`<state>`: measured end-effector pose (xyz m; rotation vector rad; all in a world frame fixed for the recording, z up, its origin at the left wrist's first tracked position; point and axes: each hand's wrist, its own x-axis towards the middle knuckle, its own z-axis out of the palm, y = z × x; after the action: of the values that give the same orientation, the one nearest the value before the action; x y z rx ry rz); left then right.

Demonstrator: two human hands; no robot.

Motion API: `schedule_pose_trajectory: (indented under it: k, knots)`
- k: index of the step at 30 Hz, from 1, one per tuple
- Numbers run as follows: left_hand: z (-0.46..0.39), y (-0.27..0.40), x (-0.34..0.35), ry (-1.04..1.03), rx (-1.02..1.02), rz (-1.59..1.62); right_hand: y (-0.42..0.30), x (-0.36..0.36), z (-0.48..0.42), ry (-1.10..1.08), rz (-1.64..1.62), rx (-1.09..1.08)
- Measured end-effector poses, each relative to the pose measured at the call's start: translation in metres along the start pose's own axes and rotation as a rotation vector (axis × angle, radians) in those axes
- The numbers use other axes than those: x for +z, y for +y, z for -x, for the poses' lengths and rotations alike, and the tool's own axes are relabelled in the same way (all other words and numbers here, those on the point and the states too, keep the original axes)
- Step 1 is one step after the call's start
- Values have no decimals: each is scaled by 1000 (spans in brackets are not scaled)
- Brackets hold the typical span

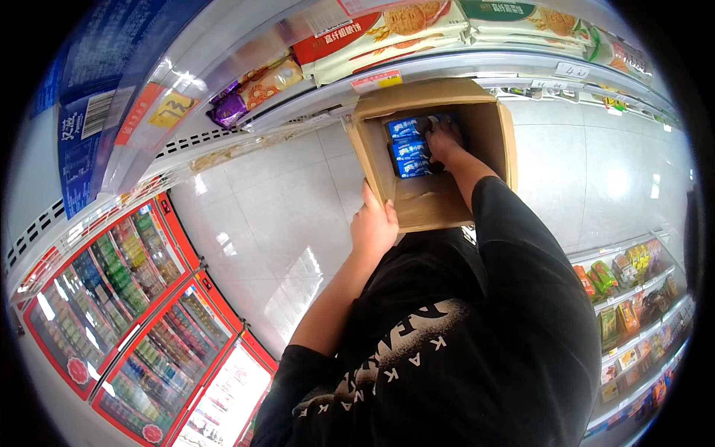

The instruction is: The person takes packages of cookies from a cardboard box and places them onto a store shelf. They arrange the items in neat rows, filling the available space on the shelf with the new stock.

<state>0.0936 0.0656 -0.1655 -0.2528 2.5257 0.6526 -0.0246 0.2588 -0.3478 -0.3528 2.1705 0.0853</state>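
Note:
A brown cardboard box (435, 212), its top open, is held in front of my body below a shelf edge. Several blue packs of Oreo cookies (412, 151) lie in rows inside it, towards its left wall. My left hand (375, 223) grips the box's left wall near the corner closest to me. Inside the box, my right hand (445, 142) rests on the right end of the blue packs with its fingers bent over them; whether it has hold of one cannot be told. The fingertips are partly in shadow.
A shelf edge (458, 66) with price tags runs just beyond the box, bearing biscuit packs (391, 39) and a purple pack (230, 110). Blue cartons (84, 145) stand at upper left. Red-framed drinks coolers (195, 279) are at lower left, a snack rack (637, 290) at lower right.

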Motion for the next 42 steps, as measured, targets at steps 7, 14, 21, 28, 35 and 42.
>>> schedule_pose_trajectory:
  k: [7, 14, 21, 28, 35, 42]
  knots:
    - [-2, -1, -1, -20, 7, -4, 0, -8, 9, -9, -107, -80]
    - [-1, -1, -5, -47, 22, -10, 9, -85, 99, -51, -312, -127]
    - [7, -11, 2, -49, 15, -13, 68, -100, 198, 35, -898, -512]
    - [6, -2, -8, -40, -7, -6, 95, -138, 284, 162, -1314, -802]
    - [3, -11, -13, 1, 88, -3, 79, -248, 383, 804, -1074, -760]
    - [-11, -20, -5, -3, 173, 16, 77, -340, 442, 1293, -170, -589]
